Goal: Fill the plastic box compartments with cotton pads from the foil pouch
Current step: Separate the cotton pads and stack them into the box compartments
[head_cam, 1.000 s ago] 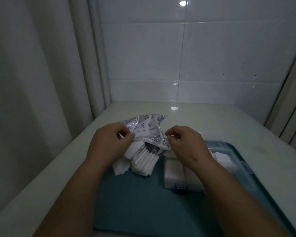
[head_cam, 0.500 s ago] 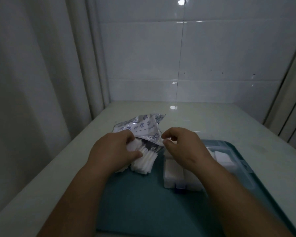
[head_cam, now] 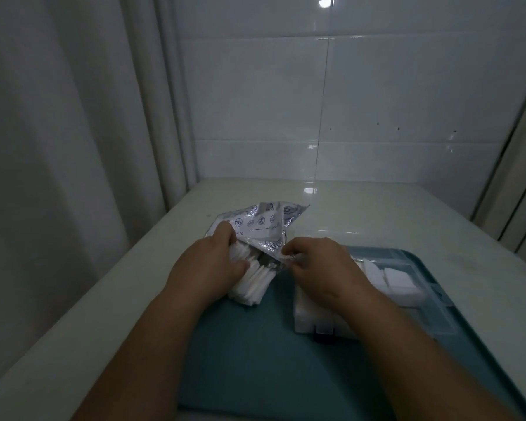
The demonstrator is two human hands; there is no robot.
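Observation:
A crinkled silver foil pouch [head_cam: 260, 223] lies on the table just beyond my hands, its mouth torn open toward me. A fanned stack of white cotton pads [head_cam: 254, 284] spills from that mouth onto the teal tray. My left hand [head_cam: 207, 268] grips the stack at the pouch mouth, thumb over the pads. My right hand [head_cam: 319, 268] pinches the pouch's torn foil edge. To the right, the clear plastic box [head_cam: 438, 302] sits on the tray with white pads in its compartments, partly hidden by my right wrist.
A teal tray [head_cam: 255, 360] covers the near table under my forearms. The pale table [head_cam: 377, 214] runs back to a white tiled wall. A curtain [head_cam: 73, 147] hangs close on the left, and window frames stand at the right edge.
The pouch has dropped lower and flatter toward the table. My left hand has slid forward over the pad stack into the pouch mouth; my right hand keeps its pinch on the foil edge.

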